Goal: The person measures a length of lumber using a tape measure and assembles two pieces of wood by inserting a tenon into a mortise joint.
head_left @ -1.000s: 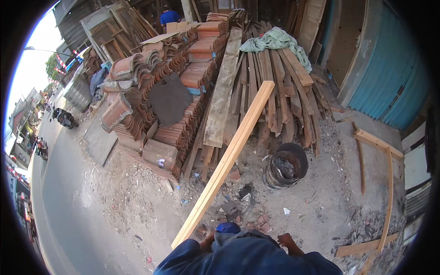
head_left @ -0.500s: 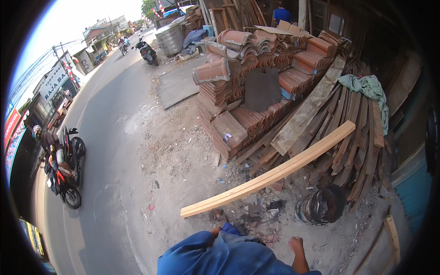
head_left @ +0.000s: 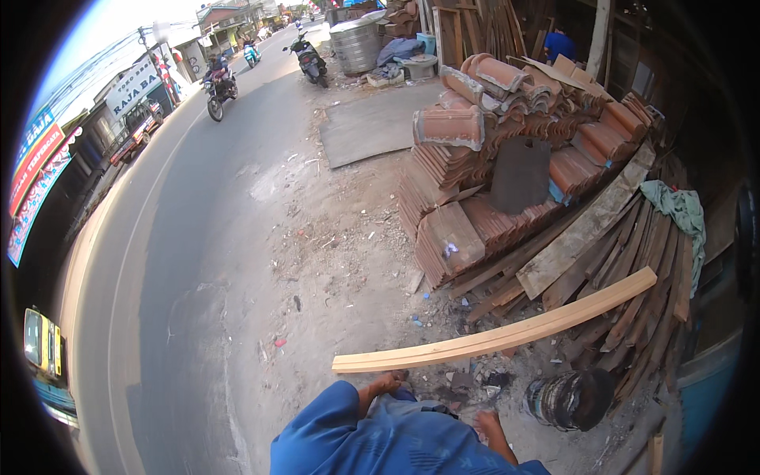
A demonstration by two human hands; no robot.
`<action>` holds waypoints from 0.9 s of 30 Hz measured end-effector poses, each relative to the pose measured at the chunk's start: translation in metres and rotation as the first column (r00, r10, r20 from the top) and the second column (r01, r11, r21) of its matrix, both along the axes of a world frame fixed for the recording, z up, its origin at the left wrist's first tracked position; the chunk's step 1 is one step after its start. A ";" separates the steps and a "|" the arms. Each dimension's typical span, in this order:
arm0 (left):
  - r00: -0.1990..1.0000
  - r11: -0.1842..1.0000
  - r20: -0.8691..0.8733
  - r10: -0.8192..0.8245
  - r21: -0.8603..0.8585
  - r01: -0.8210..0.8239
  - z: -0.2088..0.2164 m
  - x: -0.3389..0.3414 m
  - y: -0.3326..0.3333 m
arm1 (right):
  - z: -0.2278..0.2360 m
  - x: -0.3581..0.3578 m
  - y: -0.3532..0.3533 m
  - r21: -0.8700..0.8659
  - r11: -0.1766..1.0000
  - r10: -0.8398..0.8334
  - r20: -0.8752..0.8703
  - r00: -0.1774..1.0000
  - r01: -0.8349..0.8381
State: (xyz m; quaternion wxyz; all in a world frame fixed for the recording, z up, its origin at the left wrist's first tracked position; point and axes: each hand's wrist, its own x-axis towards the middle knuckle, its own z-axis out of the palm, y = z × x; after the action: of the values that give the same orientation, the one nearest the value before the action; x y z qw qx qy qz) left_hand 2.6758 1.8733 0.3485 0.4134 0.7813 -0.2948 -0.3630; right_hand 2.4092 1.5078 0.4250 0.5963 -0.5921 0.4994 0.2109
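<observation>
A long pale wooden beam [head_left: 499, 336] with a lengthwise line along it slants across in front of me, its right end over a pile of old timber [head_left: 633, 269]. My left hand [head_left: 385, 382] reaches forward to the beam's near edge, close to its left end. Whether it touches the wood is unclear, and its fingers are partly hidden. Low in front of my body, my right hand [head_left: 489, 427] hangs apart from the beam. Nothing shows in it, but how far its fingers are curled is unclear. Blue sleeves cover my upper arms.
Stacked clay roof tiles [head_left: 451, 229] stand beyond the beam. A blackened bucket [head_left: 570, 400] is at the right, near the timber. A green cloth [head_left: 677, 210] drapes over the pile. The road [head_left: 166, 277] runs along the left, with a motorcycle rider [head_left: 219, 91] and a yellow vehicle [head_left: 43, 340].
The view has swung left and closer to the beam. My left hand has moved forward toward the beam, and my right hand inward. The near motorcycle has left the view; another has come closer.
</observation>
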 end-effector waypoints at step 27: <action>0.594 0.658 -0.300 0.747 0.467 -0.591 0.080 -0.300 0.132 | -0.052 0.165 -0.027 -0.679 -0.229 0.972 -0.199 -0.126 -0.698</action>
State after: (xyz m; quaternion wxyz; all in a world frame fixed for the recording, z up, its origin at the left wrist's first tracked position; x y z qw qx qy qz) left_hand 2.3758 2.0050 0.4284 0.4459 0.7776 0.1969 -0.3971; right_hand 2.5741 1.4809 0.3734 0.1177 -0.9364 -0.1983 0.2645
